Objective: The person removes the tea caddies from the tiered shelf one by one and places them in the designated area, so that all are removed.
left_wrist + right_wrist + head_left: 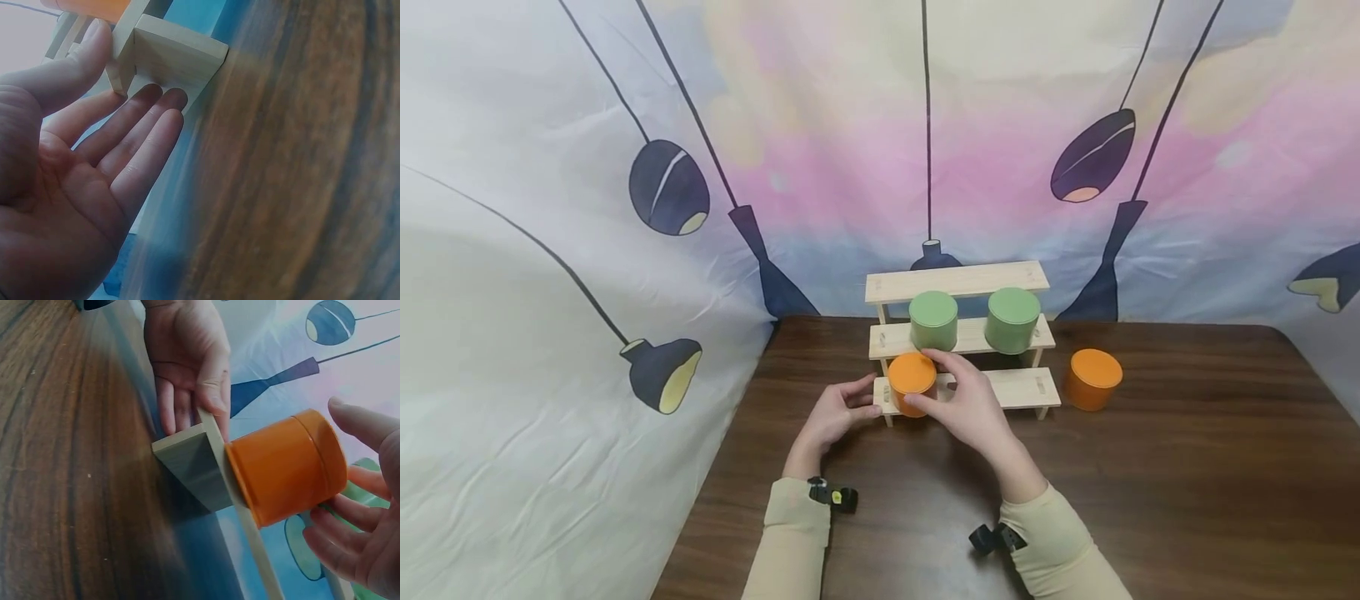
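Observation:
An orange round tin (912, 385) with a lid stands upright on the lowest tier, at the left end of a three-tier wooden stand (1011, 388). My right hand (972, 408) is spread around the tin; in the right wrist view the thumb (359, 422) is apart from its lid while the other fingers (340, 531) are close against its side. With thumb and fingertips, my left hand (835, 415) pinches the stand's lower left end. Its remaining fingers extend beside the stand's leg (175, 56). Two green tins (933, 321) (1012, 321) stand on the middle tier.
Another orange tin (1093, 380) stands on the dark wooden table (1187, 467), right of the stand. The stand's top board (957, 282) is close to a fabric backdrop (850, 125) printed with lamps. A second fabric side (550, 467) runs along the table's left edge.

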`<state>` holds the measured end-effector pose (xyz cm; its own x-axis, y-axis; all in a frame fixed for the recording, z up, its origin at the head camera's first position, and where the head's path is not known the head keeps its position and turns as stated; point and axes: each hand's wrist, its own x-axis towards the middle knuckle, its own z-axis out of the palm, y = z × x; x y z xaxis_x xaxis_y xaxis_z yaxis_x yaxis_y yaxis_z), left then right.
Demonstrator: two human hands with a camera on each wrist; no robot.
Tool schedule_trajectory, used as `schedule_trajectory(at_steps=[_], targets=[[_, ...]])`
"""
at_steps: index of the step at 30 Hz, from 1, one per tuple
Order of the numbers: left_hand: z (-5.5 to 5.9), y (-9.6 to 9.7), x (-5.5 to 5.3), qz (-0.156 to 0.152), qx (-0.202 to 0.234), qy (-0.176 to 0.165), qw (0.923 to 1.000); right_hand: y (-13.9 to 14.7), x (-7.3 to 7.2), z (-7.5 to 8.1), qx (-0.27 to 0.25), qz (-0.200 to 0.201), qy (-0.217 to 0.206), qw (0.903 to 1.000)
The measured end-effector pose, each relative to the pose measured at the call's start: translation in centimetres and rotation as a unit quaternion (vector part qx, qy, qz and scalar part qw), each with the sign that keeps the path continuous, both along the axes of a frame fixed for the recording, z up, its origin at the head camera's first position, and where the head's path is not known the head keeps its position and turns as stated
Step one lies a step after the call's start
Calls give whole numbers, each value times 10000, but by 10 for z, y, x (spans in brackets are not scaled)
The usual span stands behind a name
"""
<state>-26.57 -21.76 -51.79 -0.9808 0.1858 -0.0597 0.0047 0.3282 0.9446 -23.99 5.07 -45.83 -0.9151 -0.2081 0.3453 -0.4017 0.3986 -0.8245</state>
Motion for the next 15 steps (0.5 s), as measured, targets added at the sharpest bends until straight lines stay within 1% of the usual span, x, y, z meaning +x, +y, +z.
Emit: schedule_trajectory(at_steps=[4,9,15], targets=[[1,1,0,32,43,-33,10000,-3,-2,-4,181,48,-46,9998],[2,1,2,35,38,-23,10000,-4,-3,-9,254,46,-154,9995],[1,2,2,65,3,-54,10000,-2,-4,-12,319,-8,-140,9994]])
